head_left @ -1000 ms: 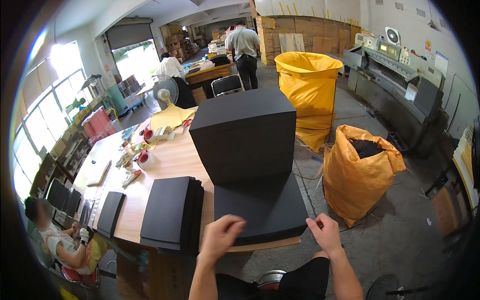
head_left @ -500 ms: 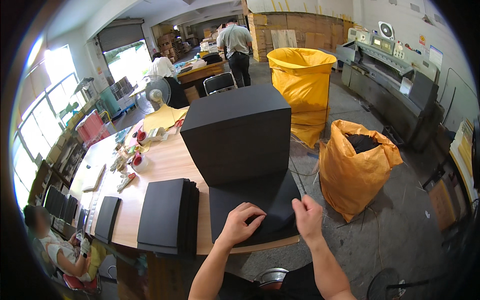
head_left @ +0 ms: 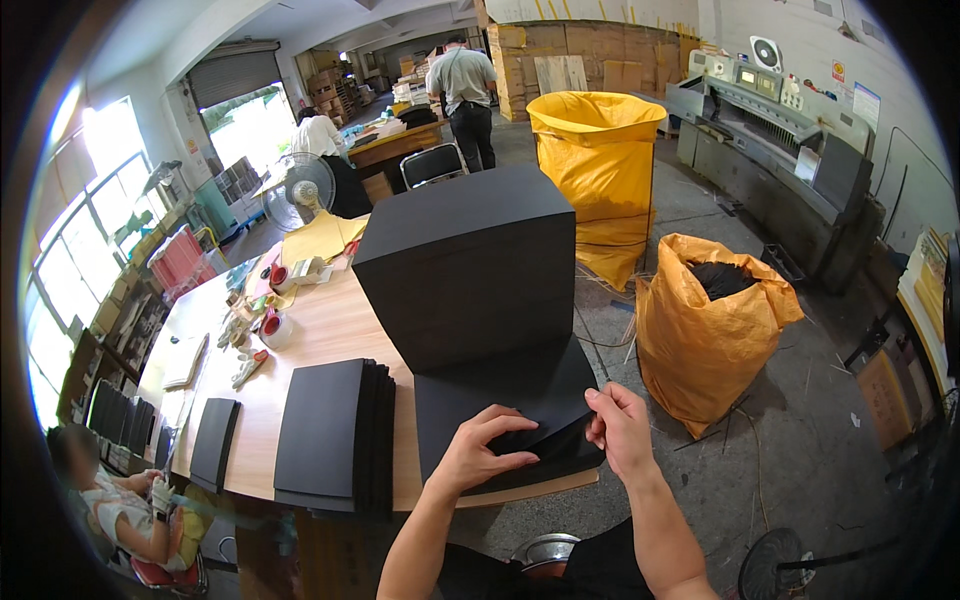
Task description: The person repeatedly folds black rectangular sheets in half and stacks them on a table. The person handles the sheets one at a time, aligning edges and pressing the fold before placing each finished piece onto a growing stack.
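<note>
A low stack of black sheets [head_left: 480, 395] lies at the table's near edge, in front of a tall black block of stacked sheets [head_left: 470, 275]. With thumb and fingers closed, my right hand [head_left: 622, 428] pinches the right near corner of the top black sheet, which is raised off those below. My left hand [head_left: 490, 448] rests on the stack's near side, thumb and fingers spread apart, gripping nothing. Left of it stand a pile of black boards [head_left: 325, 430] and a narrower black pile [head_left: 215, 440].
The wooden table [head_left: 330, 325] also carries tape rolls [head_left: 275, 327], yellow paper [head_left: 318, 237] and small tools. An orange sack [head_left: 700, 340] and a tall yellow bag [head_left: 595, 190] stand on the floor at right. One person sits at lower left [head_left: 130, 510]; others are farther back.
My right hand has taken the sheet's corner and lifted it, opening a gap below. My left thumb has moved away from its fingers. The view has shifted slightly.
</note>
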Demonstrator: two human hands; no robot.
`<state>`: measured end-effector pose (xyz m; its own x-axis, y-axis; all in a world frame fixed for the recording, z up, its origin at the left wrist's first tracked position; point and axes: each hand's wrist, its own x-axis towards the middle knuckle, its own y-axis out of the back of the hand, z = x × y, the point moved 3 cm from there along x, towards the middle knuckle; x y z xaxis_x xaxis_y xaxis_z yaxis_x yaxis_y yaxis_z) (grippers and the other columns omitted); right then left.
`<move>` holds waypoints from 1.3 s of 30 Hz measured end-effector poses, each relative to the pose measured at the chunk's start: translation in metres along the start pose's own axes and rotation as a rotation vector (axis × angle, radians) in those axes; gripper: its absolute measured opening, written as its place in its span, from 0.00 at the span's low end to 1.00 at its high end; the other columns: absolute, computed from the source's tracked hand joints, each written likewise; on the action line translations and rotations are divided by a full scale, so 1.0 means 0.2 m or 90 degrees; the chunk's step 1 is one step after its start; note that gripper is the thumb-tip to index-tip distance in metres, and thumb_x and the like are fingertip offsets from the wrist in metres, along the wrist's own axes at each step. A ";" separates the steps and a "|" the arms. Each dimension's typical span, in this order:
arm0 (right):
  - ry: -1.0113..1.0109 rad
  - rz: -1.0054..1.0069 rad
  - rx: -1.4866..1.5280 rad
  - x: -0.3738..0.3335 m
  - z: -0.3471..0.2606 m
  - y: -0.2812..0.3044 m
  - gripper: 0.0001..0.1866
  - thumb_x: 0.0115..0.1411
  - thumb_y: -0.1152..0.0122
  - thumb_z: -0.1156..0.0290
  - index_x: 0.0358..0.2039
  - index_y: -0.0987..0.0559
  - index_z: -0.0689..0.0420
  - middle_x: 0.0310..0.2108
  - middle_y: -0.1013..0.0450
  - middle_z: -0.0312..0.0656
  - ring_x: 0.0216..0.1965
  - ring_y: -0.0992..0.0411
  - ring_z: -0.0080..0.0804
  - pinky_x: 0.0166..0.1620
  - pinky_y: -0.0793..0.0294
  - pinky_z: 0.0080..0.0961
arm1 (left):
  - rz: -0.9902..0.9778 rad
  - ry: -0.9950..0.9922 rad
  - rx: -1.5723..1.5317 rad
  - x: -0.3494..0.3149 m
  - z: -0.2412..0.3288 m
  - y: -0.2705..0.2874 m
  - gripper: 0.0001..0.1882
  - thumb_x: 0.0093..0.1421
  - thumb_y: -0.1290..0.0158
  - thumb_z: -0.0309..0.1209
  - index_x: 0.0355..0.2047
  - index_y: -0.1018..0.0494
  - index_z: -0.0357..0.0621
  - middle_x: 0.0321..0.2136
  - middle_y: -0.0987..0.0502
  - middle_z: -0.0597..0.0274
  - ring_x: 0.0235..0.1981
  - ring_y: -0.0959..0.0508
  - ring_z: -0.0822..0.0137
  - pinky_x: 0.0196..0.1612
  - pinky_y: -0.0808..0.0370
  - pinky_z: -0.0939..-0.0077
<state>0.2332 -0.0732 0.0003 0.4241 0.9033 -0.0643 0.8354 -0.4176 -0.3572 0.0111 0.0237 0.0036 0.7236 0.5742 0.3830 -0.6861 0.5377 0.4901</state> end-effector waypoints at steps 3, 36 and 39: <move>-0.001 0.001 0.006 0.00 0.00 -0.01 0.20 0.75 0.35 0.65 0.24 0.31 0.49 0.17 0.33 0.29 0.16 0.31 0.19 0.20 0.37 0.18 | 0.002 0.020 -0.008 0.00 -0.01 0.00 0.27 0.54 0.21 0.35 0.53 0.15 0.44 0.49 0.17 0.55 0.49 0.16 0.60 0.52 0.19 0.69; -0.002 -0.014 0.010 0.02 0.00 0.02 0.21 0.74 0.35 0.66 0.22 0.28 0.50 0.17 0.30 0.31 0.16 0.28 0.22 0.20 0.34 0.18 | -0.013 -0.048 0.074 0.02 0.06 -0.01 0.24 0.62 0.28 0.33 0.60 0.16 0.57 0.64 0.24 0.46 0.60 0.17 0.47 0.60 0.17 0.61; 0.001 -0.013 0.029 0.02 0.00 0.02 0.20 0.74 0.35 0.66 0.22 0.29 0.50 0.17 0.30 0.31 0.17 0.28 0.22 0.21 0.34 0.19 | -0.005 -0.066 0.077 0.02 0.05 -0.02 0.30 0.55 0.22 0.39 0.59 0.16 0.58 0.63 0.23 0.47 0.59 0.17 0.47 0.59 0.16 0.58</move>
<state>0.2368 -0.0717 -0.0017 0.4076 0.9115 -0.0551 0.8274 -0.3942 -0.4001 0.0176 0.0179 0.0118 0.7372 0.4999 0.4547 -0.6708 0.4605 0.5813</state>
